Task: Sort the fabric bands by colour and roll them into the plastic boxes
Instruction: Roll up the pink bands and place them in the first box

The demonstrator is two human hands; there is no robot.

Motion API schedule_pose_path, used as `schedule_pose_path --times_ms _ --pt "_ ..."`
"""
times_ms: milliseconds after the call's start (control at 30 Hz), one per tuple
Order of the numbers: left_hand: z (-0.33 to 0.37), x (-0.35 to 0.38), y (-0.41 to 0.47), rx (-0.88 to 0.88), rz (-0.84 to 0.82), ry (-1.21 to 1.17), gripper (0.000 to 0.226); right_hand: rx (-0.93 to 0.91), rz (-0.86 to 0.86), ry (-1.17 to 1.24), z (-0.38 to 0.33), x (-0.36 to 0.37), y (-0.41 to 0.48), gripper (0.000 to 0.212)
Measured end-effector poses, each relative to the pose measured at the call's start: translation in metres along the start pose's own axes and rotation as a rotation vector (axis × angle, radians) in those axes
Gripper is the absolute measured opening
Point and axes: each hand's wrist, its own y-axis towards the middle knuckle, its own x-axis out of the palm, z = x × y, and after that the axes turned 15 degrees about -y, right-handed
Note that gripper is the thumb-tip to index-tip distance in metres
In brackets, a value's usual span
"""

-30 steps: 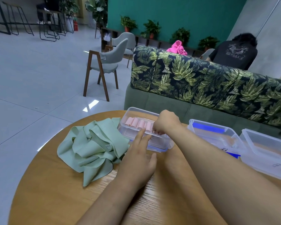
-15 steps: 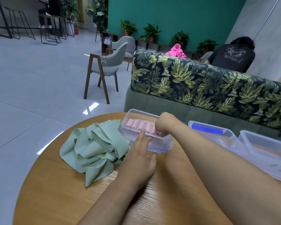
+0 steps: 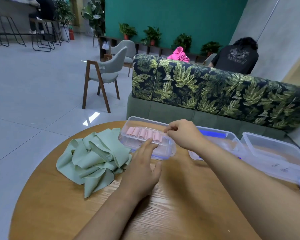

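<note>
Touching the clear plastic box [image 3: 164, 153] of pink rolls [image 3: 143, 133], left grip [image 3: 142, 170] flat-fingered; right grip [image 3: 182, 134] curled empty.

We read no text anywhere: the pale print on the black shirt [image 3: 236, 56] and the small marks on the plastic box [image 3: 279, 168] are too blurred.

— How is the person dressed, from the elbows down?
— Bare skin, from where I stand. The left forearm [image 3: 111, 210] and the right forearm [image 3: 241, 179] are bare all the way. The left grip [image 3: 142, 170] and the right grip [image 3: 184, 135] are bare too.
</note>
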Motion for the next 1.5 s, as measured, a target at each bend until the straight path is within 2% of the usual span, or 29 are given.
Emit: schedule_pose_path --times_ms 233,367,600,700,767,900,1033,1133,1200,1367,1500 --pt "0.019 0.02 -0.019 0.104 -0.172 -0.019 0.042 0.051 0.073 0.23 0.072 -0.014 -0.096 0.026" --pt "0.04 0.049 -0.032 0.121 -0.294 0.011 0.041 0.122 0.13 0.214 0.123 -0.013 -0.157 0.023" --pt "0.087 0.127 -0.067 0.266 -0.455 0.052 0.035 0.326 0.214 0.185 0.217 -0.003 -0.251 0.02" --pt "0.1 0.157 -0.077 0.276 -0.492 0.068 0.033 0.433 0.271 0.11 0.257 -0.008 -0.287 0.016" --pt "0.108 0.175 -0.081 0.286 -0.49 0.072 0.032 0.498 0.317 -0.015 0.286 -0.008 -0.309 0.02" --pt "0.118 0.195 -0.089 0.32 -0.478 0.12 0.028 0.707 0.199 -0.289 0.326 -0.003 -0.34 0.041" --pt "0.115 0.191 -0.093 0.345 -0.432 0.126 0.022 0.869 0.201 -0.362 0.342 0.003 -0.352 0.048" --pt "0.111 0.19 -0.092 0.335 -0.413 0.118 0.021 0.837 0.219 -0.345 0.34 0.001 -0.349 0.043" --pt "0.111 0.191 -0.092 0.349 -0.41 0.112 0.021 0.758 0.296 -0.353 0.331 0.003 -0.344 0.039" --pt "0.114 0.187 -0.094 0.374 -0.403 0.087 0.024 0.4 0.429 -0.277 0.284 0.007 -0.325 0.037" --pt "0.118 0.18 -0.098 0.318 -0.376 -0.001 0.032 0.13 0.433 -0.049 0.225 0.003 -0.31 0.025"
